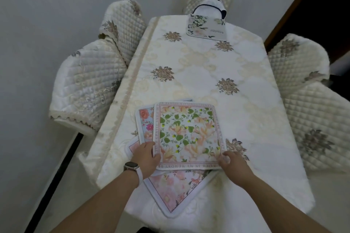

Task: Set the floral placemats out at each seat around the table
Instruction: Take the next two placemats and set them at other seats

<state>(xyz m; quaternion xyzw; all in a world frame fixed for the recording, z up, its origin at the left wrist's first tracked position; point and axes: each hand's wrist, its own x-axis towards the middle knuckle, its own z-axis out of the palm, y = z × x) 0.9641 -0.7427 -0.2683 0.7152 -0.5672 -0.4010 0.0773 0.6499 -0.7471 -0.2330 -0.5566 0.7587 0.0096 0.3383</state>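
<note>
Both hands grip my top placemat low in frame: left hand pinching its left corner, right hand its right. It lies square between them, above the pink placemat.

Cream satin-sheen cloth with embroidered brown flowers over the desk; quilted, glossy cream fabric chair covers; matt, smooth floral printed placemats with stitched white edging; smooth white watch strap

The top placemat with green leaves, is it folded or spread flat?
Spread flat: the green-leaf placemat shows all four lettered borders, lying atop the other mats.
</note>
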